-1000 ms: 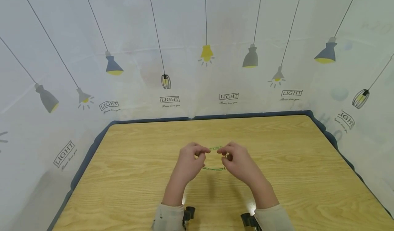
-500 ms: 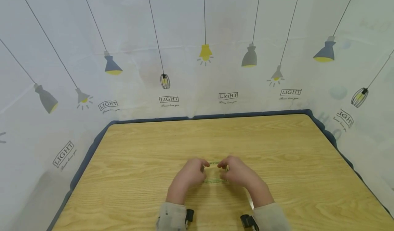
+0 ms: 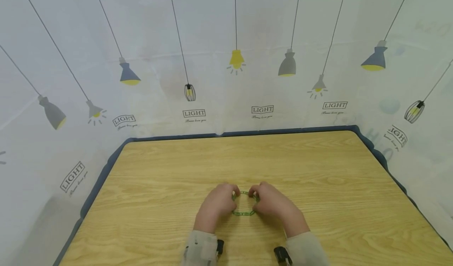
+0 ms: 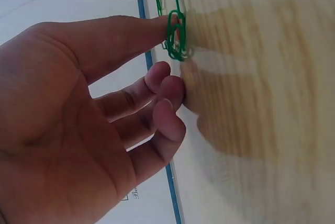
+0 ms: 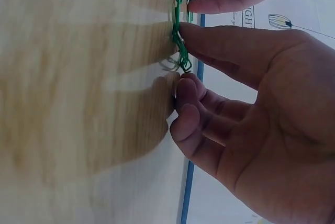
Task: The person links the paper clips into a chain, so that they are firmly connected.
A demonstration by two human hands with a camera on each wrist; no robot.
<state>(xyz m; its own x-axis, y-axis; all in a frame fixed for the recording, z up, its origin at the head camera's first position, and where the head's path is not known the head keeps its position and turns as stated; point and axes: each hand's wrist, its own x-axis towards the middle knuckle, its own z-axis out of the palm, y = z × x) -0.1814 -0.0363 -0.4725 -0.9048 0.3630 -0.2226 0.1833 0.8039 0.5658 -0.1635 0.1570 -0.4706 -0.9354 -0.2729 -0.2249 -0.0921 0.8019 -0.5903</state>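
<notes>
A ring of linked green paper clips lies at the tabletop between my hands. My left hand is at its left side; in the left wrist view the thumb touches the green paper clips, and the other fingers bend loosely below, apart from the thumb. On the ring's right side is my right hand. Its thumb meets the paper clips in the right wrist view, while its remaining fingers curve loosely near the wood. Neither hand visibly pinches the ring. Fingertips partly hide its left and right sides.
The wooden table has a dark blue edge along its back and sides. Behind it hangs a white backdrop printed with lamps. Black clip-like fittings sit beside both sleeves.
Both hands have come down toward the table with the paper-clip ring, which was held raised a second ago. The ring now looks rounder, and the pinching fingers have loosened.
</notes>
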